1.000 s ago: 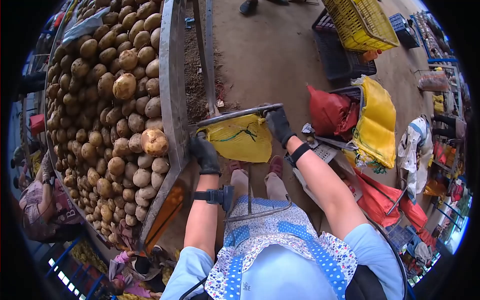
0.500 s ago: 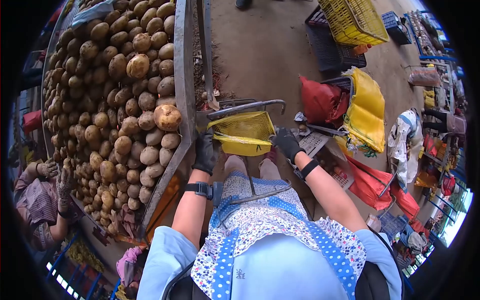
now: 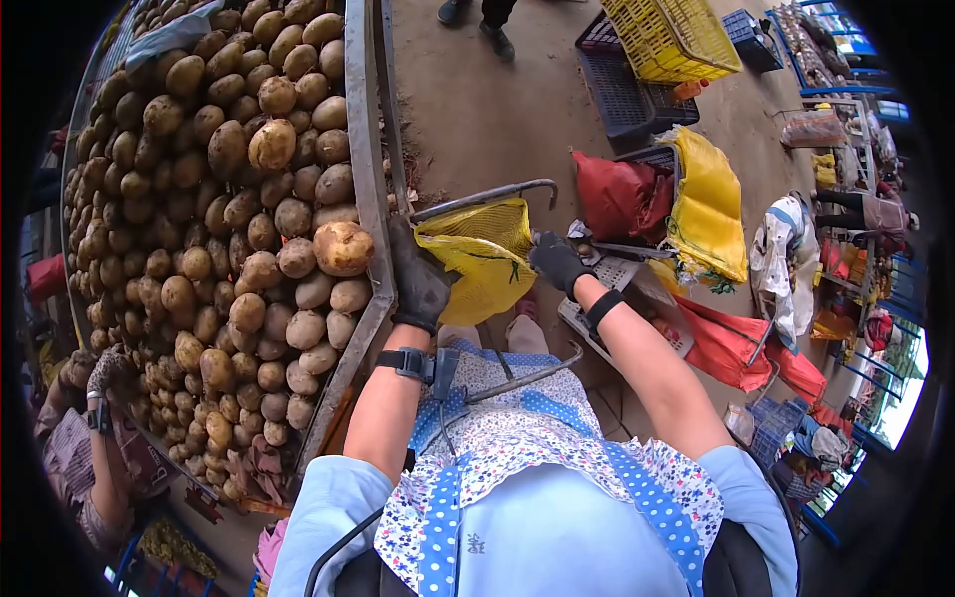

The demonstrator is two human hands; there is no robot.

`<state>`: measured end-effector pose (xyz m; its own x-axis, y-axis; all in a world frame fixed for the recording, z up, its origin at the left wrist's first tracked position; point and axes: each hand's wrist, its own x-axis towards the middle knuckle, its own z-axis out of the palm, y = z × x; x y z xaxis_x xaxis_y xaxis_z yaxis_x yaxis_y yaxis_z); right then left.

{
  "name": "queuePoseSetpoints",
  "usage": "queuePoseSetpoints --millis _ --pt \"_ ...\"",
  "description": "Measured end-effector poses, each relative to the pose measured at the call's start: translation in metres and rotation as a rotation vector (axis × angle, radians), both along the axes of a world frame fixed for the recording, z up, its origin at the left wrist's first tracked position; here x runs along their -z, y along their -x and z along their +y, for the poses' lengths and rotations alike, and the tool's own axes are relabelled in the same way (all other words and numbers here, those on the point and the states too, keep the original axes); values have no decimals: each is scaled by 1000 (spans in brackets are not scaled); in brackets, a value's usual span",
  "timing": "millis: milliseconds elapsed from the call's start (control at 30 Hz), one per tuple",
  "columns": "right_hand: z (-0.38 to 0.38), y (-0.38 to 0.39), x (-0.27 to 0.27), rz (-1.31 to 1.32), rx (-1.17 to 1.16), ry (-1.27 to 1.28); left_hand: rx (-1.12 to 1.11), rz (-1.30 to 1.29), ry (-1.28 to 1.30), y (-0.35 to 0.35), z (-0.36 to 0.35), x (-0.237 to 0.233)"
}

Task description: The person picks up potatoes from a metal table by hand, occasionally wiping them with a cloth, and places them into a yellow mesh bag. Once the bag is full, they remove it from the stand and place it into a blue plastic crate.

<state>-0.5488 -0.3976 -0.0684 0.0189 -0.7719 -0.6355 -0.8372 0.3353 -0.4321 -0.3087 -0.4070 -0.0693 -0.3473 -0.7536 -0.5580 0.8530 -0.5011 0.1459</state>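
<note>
A yellow mesh sack [image 3: 477, 261] hangs under a grey metal bar frame [image 3: 487, 197] in front of me. My left hand [image 3: 418, 284], in a black glove, grips the sack's left edge beside the table's metal rim [image 3: 373, 199]. Gloved in black too, my right hand [image 3: 557, 264] holds the sack's right edge. The sack's mouth is slack and crumpled between both hands. Just left of my left hand a large potato [image 3: 342, 247] lies at the edge of a big heap of potatoes [image 3: 209, 199].
Red sacks [image 3: 622, 194] and another yellow sack [image 3: 708, 204] lie over crates to the right. A yellow crate [image 3: 676, 35] and a black crate [image 3: 622, 95] sit on the dirt floor. Another person's gloved hand [image 3: 99, 373] reaches at the heap's lower left. Someone's feet [image 3: 482, 20] stand ahead.
Both hands have shifted on the sack; the left has risen to the table rim and the sack's mouth has sagged and crumpled. The view has moved closer to the potato table.
</note>
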Motion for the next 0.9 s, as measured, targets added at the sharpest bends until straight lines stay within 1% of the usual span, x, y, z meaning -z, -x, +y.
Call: queuePoseSetpoints --millis 67,100,167,200,233,267,300,367,400,467,500,533,567,600,633,667,700,733,767,800,833,867,900 --pt "1 1 8 -22 14 2 12 -176 46 0 1 5" --pt "3 1 13 3 13 21 14 -172 43 1 2 8" --pt "5 -2 13 27 10 40 8 -464 200 4 7 19" --pt "2 -8 2 32 28 31 7 -464 197 3 11 37" --pt "2 -12 -4 36 46 20 87 -612 54 3 15 63" --pt "6 -14 -4 38 45 12 171 -757 -96 2 15 68" --pt "10 -15 -4 32 9 17 175 -755 -103 2 14 73" --pt "22 -17 -11 29 -23 14 310 -1287 134 2 15 77" --pt "30 -20 -21 57 -20 27 318 -1283 126 -1 20 67" --pt "44 -17 -26 83 -11 35 817 -1597 115 -13 27 45" --pt "49 -8 -25 76 -83 3 829 -1595 115 -21 34 36" --pt "55 3 -24 70 -155 -33 891 -1530 173 -30 48 26" --pt "62 13 -27 68 -143 -51 960 -1461 230 -39 65 21" --pt "69 23 -31 30 -195 -116 1026 -1379 243 -49 85 30" --pt "79 34 -34 -9 -252 -177 1047 -1373 242 -51 114 40" --pt "95 44 -30 -24 -280 -117 972 -1320 205 -54 147 51" --pt "103 41 -32 -35 -275 -124 893 -1273 168 -54 163 42" --pt "109 37 -35 53 -266 -188 903 -1282 167 -56 171 37" --pt "113 32 -41 142 -259 -252 992 -1387 156 -49 168 8" --pt "113 28 -51 189 -268 -377 1076 -1490 141 -44 170 -10" --pt "125 34 -45 183 -274 -371 1070 -1499 136 -43 180 -7" --pt "140 44 -35 182 -277 -293 1128 -1474 170 -42 190 2" --pt "147 48 -31 179 -272 -220 1196 -1447 206 -40 190 0"
